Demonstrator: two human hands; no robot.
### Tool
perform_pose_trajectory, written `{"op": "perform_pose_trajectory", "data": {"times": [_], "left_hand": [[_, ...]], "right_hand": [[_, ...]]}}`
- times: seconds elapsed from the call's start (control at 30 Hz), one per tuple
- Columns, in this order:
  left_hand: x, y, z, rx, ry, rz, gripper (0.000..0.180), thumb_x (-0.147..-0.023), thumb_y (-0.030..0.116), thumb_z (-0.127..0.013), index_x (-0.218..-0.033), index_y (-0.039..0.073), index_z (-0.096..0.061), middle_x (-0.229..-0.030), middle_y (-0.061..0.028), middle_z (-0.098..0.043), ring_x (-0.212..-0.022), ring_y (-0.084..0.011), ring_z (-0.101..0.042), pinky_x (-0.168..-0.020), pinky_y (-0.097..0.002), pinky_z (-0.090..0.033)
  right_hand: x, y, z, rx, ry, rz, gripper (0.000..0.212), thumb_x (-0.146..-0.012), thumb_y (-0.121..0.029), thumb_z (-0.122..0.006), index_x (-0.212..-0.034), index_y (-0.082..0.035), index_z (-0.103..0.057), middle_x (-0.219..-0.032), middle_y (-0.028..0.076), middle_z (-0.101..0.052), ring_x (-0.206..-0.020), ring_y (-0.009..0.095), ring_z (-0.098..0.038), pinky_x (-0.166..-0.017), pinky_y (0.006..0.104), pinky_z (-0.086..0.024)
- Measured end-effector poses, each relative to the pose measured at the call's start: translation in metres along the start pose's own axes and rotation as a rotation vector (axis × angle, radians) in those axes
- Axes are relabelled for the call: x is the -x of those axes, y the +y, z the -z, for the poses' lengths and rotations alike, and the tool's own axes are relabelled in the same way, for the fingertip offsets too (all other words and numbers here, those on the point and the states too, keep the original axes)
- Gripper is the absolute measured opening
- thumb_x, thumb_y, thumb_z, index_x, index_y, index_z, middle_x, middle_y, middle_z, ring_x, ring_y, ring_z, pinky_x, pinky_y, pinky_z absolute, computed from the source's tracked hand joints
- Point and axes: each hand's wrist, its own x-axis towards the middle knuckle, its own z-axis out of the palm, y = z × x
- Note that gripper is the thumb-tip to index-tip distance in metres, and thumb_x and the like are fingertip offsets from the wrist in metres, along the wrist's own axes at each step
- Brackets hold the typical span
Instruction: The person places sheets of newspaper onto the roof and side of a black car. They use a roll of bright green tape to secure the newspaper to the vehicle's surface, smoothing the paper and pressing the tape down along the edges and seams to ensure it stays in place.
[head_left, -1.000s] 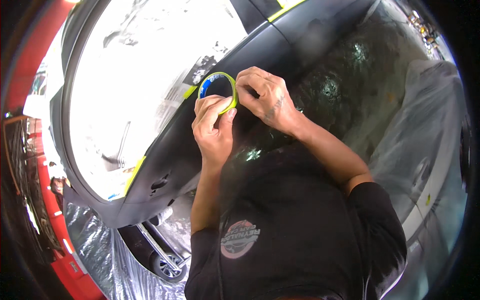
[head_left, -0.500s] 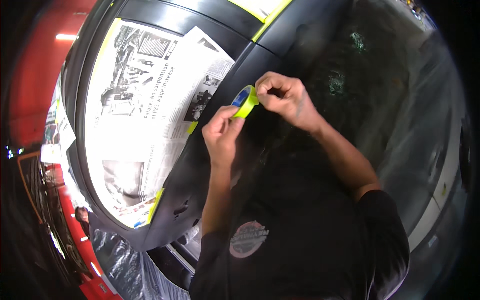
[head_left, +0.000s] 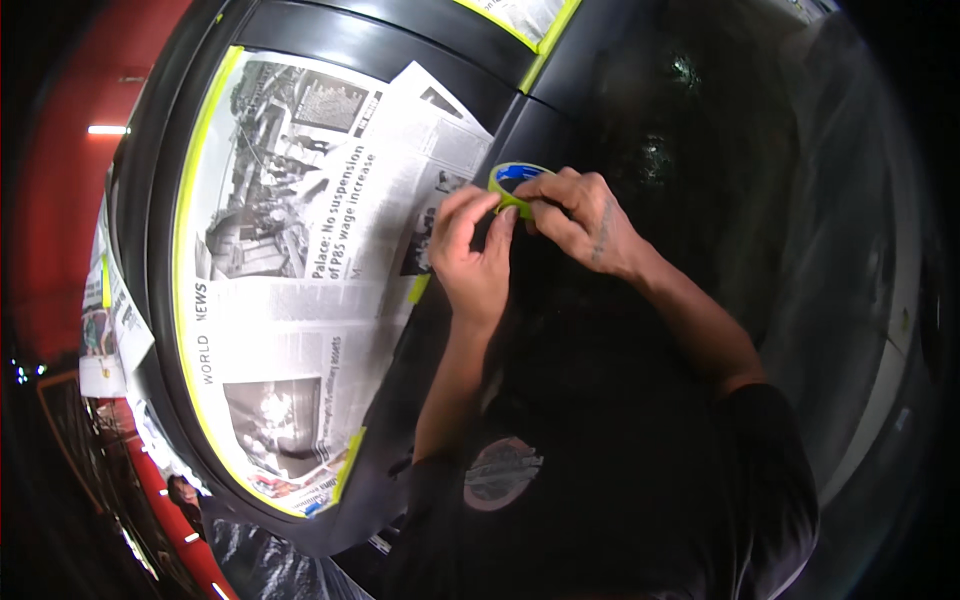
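Note:
A roll of bright yellow-green masking tape [head_left: 494,180] with a blue inner core is between my two hands, over the edge of the dark car body. My right hand [head_left: 595,220] has its thumb and fingers closed on the roll's right side. With thumb and fingertip, my left hand [head_left: 475,255] pinches the tape at the roll's near left edge; the exact grip is partly hidden. Left of my hands, sheets of newspaper [head_left: 290,310] cover a car window. A tape strip [head_left: 185,225] runs along their curved outer edge, and short tape pieces [head_left: 347,468] hold the inner edge.
Dark body panels [head_left: 440,75] surround the papered window. Another taped, papered area [head_left: 530,18] lies at the top. Clear plastic sheeting [head_left: 850,220] hangs at the right, with more at the lower left. A red wall [head_left: 75,170] and a person [head_left: 185,492] are at the far left.
The tape roll has turned and shifted slightly right. My left hand has gone from gripping the roll to pinching its edge, and my right fingers now hold the roll. The view has shifted.

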Motion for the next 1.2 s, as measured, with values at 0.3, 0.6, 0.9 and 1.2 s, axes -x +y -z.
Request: {"op": "perform_pose_trajectory", "data": {"times": [0.3, 0.6, 0.9, 1.2], "left_hand": [[-0.014, -0.010, 0.005, -0.152, 0.155, -0.051, 0.005, -0.091, -0.003, -0.077, -0.094, -0.003, -0.073, -0.093, -0.0138, -0.071, -0.081, -0.0263, -0.069, -0.071, -0.0351, -0.055], [-0.037, -0.019, -0.015, -0.293, -0.070, 0.047, 0.006, -0.091, -0.001, -0.077, -0.096, -0.004, -0.074, -0.096, -0.0123, -0.071, -0.085, -0.0246, -0.068, -0.076, -0.0332, -0.054], [-0.108, 0.008, -0.011, -0.710, -0.167, -0.058, 0.050, -0.089, 0.003, -0.078, -0.138, 0.005, -0.066, -0.118, -0.0146, -0.068, -0.109, -0.0320, -0.067, -0.098, -0.0446, -0.052], [-0.174, -0.030, -0.022, -1.399, -1.059, -0.424, 0.054, -0.084, 0.013, -0.081, -0.137, 0.008, -0.066, -0.116, -0.0110, -0.061, -0.116, -0.0315, -0.057, -0.106, -0.0533, -0.042]], "right_hand": [[0.005, 0.076, 0.018, -0.231, 0.198, -0.698, 0.026, -0.092, -0.021, -0.072, -0.093, 0.005, -0.076, -0.067, 0.005, -0.065, -0.059, 0.008, -0.057, -0.053, 0.0284, -0.044], [-0.038, 0.038, 0.012, -0.623, -0.143, -0.586, 0.026, -0.094, -0.020, -0.079, -0.104, 0.004, -0.079, -0.084, 0.009, -0.075, -0.077, 0.011, -0.067, -0.071, 0.0293, -0.055], [-0.028, 0.131, 0.036, -0.651, -0.127, -0.643, 0.020, -0.094, -0.011, -0.077, -0.107, 0.003, -0.079, -0.093, 0.007, -0.078, -0.085, 0.013, -0.072, -0.078, 0.0291, -0.058], [-0.047, 0.143, -0.034, -0.698, 0.169, -0.486, 0.055, -0.092, -0.006, -0.075, -0.144, 0.000, -0.055, -0.120, 0.011, -0.073, -0.089, 0.015, -0.069, -0.079, 0.0329, -0.057]]}}
